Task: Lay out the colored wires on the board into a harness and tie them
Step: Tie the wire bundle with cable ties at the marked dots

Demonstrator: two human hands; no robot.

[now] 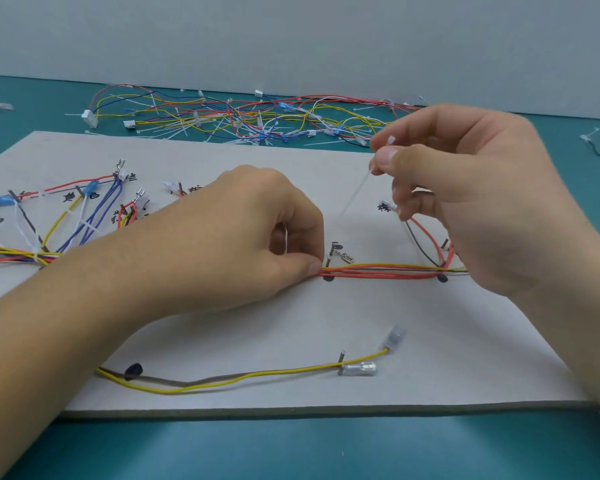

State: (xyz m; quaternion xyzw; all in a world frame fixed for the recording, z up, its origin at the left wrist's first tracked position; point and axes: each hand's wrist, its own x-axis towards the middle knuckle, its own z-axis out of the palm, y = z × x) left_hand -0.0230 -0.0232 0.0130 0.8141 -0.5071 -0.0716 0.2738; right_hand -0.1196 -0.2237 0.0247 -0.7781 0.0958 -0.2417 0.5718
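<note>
While left hand [257,220] pinches limp wire bundle [378,270], right hand [465,188] pinches cable tie [356,194] near head; likely light, springy.

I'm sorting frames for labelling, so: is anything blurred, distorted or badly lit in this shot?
Head view: soft, even light, no glare, only faint shadows on the board; the cable tie that the right hand pinches is smeared to a pale streak, while the wire bundle that the left hand pinches is sharp; the wire pile behind is soft; wide-lens stretch shows toward the frame edges.
</note>
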